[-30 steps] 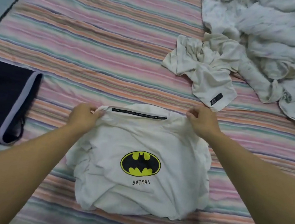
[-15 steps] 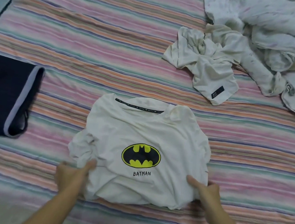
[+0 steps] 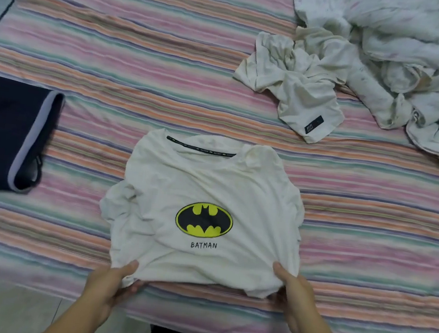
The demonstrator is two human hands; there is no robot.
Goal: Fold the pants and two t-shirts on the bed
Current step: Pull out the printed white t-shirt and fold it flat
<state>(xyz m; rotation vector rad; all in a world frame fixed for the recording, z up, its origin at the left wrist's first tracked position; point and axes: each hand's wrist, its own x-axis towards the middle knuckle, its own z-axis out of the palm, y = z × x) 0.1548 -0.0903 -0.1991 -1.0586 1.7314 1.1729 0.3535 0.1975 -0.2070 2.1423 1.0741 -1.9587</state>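
The left hand [image 3: 111, 280] and right hand [image 3: 291, 292] each pinch a near corner of the folded white cotton Batman t-shirt [image 3: 207, 214], thumbs on top, on the striped pastel bed sheet [image 3: 142, 61]. Left of the left hand lie folded navy pants [image 3: 1, 130]. Beyond the right hand sits a crumpled white t-shirt [image 3: 295, 87], touching a rumpled white blanket [image 3: 417, 52].
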